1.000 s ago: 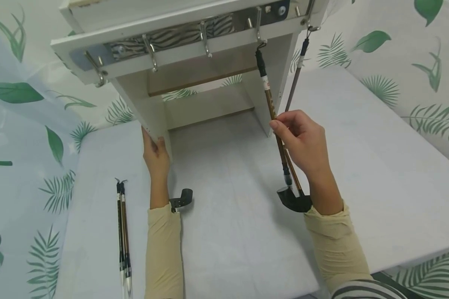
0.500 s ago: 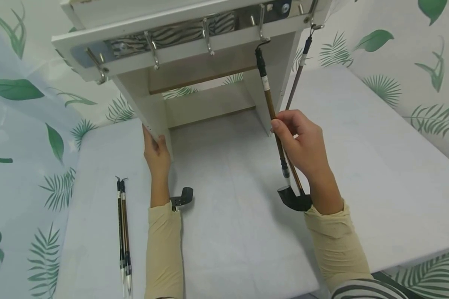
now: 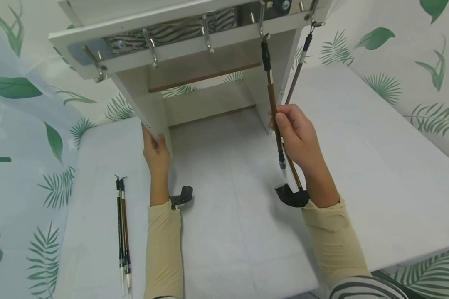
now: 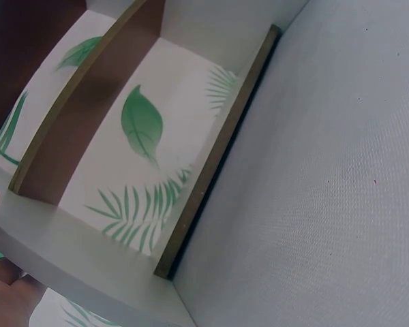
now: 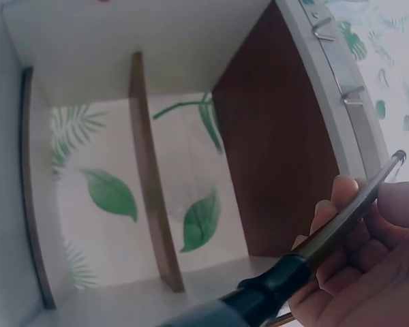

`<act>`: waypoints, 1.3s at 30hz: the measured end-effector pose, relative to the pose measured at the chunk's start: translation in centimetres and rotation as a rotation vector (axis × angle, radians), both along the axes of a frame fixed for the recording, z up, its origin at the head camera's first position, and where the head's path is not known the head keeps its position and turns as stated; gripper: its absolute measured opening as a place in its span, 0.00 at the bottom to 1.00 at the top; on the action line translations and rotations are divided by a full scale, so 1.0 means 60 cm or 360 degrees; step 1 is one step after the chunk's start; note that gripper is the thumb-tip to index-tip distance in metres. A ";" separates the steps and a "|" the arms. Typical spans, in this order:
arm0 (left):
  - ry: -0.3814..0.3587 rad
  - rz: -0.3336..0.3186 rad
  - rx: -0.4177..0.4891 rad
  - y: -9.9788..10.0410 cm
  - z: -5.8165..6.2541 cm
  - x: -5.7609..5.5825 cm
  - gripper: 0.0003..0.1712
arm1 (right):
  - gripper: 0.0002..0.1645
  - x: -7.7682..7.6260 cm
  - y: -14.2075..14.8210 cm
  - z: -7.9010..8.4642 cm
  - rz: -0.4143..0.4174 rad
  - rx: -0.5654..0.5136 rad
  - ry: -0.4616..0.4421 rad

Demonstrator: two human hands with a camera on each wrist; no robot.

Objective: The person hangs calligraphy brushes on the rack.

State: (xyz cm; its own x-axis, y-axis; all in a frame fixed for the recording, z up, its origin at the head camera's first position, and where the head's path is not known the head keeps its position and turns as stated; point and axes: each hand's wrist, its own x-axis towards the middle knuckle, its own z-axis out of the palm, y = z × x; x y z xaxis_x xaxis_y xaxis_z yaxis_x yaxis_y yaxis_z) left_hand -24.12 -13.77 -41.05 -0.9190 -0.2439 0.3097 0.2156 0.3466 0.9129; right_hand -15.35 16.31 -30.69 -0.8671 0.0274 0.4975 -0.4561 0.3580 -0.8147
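My right hand [image 3: 297, 135] pinches a calligraphy brush [image 3: 272, 97] by its brown handle, white bristles pointing down. The cord loop at its black top end is right at the tip of a metal hook [image 3: 262, 23]. In the right wrist view the brush [image 5: 344, 218] crosses my curled fingers, its dark ferrule end nearest the camera. Behind it a second brush [image 3: 298, 72] hangs from the rightmost hook, partly hidden by my hand. My left hand [image 3: 157, 160] grips the left side panel [image 3: 134, 99] of a white shelf unit; in the left wrist view, fingers [image 4: 10, 296] show at the panel's edge.
Two more brushes [image 3: 121, 224] lie side by side on the white-covered table [image 3: 228, 232], left of my left forearm. Other hooks [image 3: 149, 47] on the rail hold nothing. Inside the unit runs a brown-edged shelf board [image 5: 153, 184].
My right hand has risen slightly, and the brush's top end has shifted right, closer under the hook, with the handle turned a little. My left hand stays on the panel.
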 end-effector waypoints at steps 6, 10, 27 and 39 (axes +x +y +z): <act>-0.0062 0.0000 0.0020 0.009 0.026 0.014 0.35 | 0.15 -0.005 0.001 -0.003 0.0030 -0.0134 -0.0096; -0.0089 0.0000 0.0027 0.019 0.054 0.034 0.35 | 0.15 -0.005 0.002 -0.003 0.0044 -0.0187 -0.0130; -0.0070 0.0000 0.0016 0.020 0.056 0.036 0.34 | 0.14 -0.002 0.003 -0.004 0.0050 -0.0246 -0.0098; -0.0043 -0.0031 0.0030 0.015 0.049 0.031 0.35 | 0.15 0.003 0.005 -0.003 0.0060 -0.0258 -0.0148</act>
State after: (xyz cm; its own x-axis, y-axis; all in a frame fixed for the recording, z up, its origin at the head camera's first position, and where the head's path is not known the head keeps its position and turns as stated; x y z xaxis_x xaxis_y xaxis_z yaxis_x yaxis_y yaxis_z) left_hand -22.27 -12.89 -38.09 -0.9317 -0.2314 0.2801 0.1972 0.3255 0.9248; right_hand -15.16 16.60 -30.84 -0.9109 0.0674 0.4070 -0.3869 0.2028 -0.8995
